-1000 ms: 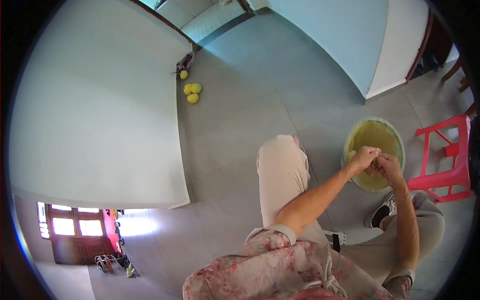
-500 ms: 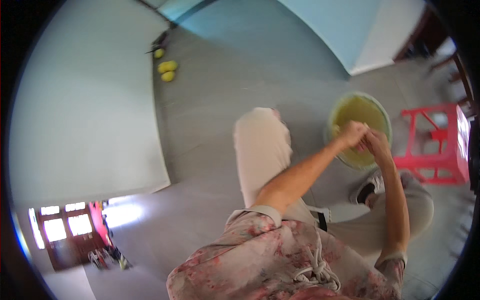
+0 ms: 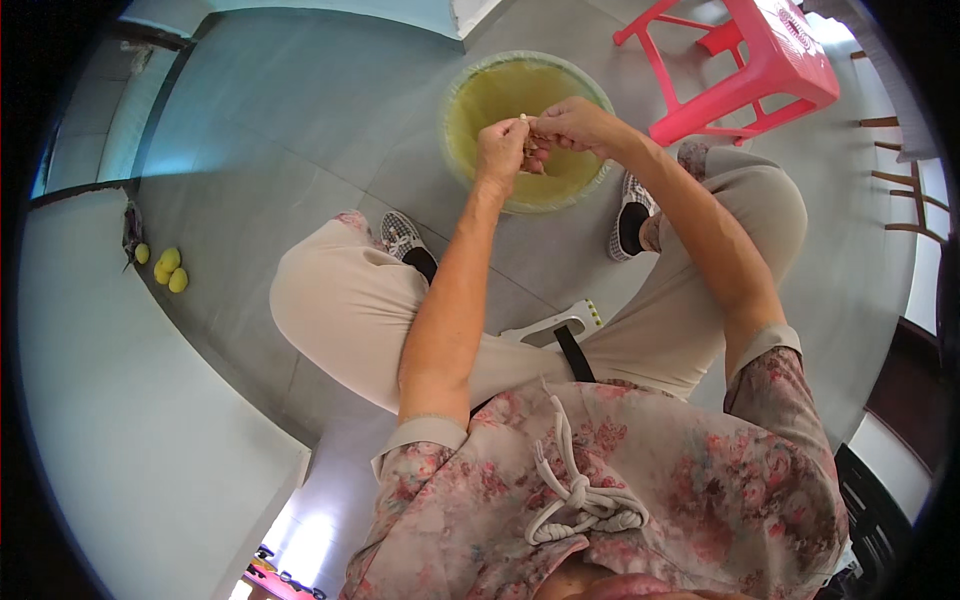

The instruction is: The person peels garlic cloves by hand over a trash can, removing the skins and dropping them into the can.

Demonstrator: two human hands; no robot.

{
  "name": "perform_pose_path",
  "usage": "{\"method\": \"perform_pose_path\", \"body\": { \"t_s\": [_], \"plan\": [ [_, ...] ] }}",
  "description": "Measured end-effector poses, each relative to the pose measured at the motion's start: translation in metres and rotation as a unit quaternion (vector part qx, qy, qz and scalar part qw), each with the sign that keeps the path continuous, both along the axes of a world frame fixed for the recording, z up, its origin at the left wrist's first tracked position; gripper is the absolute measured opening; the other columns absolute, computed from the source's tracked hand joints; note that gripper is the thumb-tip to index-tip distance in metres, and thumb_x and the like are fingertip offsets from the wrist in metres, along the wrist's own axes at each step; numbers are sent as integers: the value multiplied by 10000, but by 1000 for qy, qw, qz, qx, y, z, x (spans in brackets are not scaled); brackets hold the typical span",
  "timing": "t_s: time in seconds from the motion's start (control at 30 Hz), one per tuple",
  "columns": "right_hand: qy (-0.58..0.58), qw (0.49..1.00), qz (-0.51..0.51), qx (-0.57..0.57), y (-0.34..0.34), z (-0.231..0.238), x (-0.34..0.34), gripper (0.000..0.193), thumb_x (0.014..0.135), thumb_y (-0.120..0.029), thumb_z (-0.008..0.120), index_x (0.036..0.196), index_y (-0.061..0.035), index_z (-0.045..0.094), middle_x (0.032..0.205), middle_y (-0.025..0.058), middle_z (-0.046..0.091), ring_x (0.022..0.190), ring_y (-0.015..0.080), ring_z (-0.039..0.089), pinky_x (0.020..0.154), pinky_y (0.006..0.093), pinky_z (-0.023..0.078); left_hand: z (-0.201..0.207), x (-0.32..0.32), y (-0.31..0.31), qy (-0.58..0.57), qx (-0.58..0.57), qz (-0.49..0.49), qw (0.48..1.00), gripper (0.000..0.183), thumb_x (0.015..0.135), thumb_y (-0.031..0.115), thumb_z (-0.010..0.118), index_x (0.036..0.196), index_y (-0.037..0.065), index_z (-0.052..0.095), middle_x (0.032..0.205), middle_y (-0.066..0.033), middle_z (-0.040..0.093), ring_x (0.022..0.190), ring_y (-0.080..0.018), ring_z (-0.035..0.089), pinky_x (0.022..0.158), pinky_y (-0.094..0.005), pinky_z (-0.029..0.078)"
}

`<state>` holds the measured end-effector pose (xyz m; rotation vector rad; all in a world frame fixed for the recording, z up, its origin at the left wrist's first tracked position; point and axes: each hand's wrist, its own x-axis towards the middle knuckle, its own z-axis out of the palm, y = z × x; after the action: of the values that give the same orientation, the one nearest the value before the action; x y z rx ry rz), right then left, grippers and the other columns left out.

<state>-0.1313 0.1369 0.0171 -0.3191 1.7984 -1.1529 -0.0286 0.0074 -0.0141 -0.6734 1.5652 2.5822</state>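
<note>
Both hands meet above a round pale-green tub [image 3: 450, 118] with a yellowish inside, on the floor between my feet. My left hand [image 3: 502, 155] is closed, with a small whitish piece [image 3: 523, 117] at its thumb and fingertip. My right hand [image 3: 578, 124] is closed in a pinch against the left fingertips. Some brownish matter shows between the hands, too small to name. What exactly the right fingers grip is hidden.
A red-pink plastic stool [image 3: 735, 75] stands right of the tub. Several yellow-green round fruits [image 3: 170, 262] lie on the floor by the wall at left. A white low object [image 3: 548, 328] with a black strap [image 3: 573, 355] sits between my thighs.
My view has swung to the right, so the tub, hands and stool appear further left and higher. My hands stay together over the tub.
</note>
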Motion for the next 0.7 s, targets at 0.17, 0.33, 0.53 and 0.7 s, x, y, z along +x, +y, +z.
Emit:
{"method": "perform_pose_path", "body": {
  "t_s": [0.17,0.33,0.53,0.7],
  "plan": [
    [140,988,63,23,2,-8,1,315,807,-329,643,699,-32,650,581,24,532,530,122,478,441,279,333,0,1,-1,-17,-111,-25,993,316,953,242,472,887,2,666,697,-53,627,566,-116,593,475,-244,465],
    [281,950,114,76,-3,-5,-1,287,736,-304,640,820,-37,703,678,113,638,624,225,597,566,349,458,-7,-1,0,3,-174,-36,984,319,949,234,474,864,-4,667,687,-56,633,568,-113,596,468,-241,460],
    [384,904,160,102,-2,-6,0,290,753,-306,630,879,-58,713,749,140,656,648,256,596,629,372,460,-14,-3,-3,23,-289,-53,956,313,947,213,462,859,-9,664,706,-69,649,586,-121,611,486,-247,472],
    [313,948,36,38,3,-20,-6,255,758,-269,648,789,-19,689,670,103,642,593,202,589,544,339,444,-2,-2,-4,10,-154,7,988,272,914,199,491,909,-27,643,772,-87,660,622,-136,625,513,-250,483]
  ]
}}
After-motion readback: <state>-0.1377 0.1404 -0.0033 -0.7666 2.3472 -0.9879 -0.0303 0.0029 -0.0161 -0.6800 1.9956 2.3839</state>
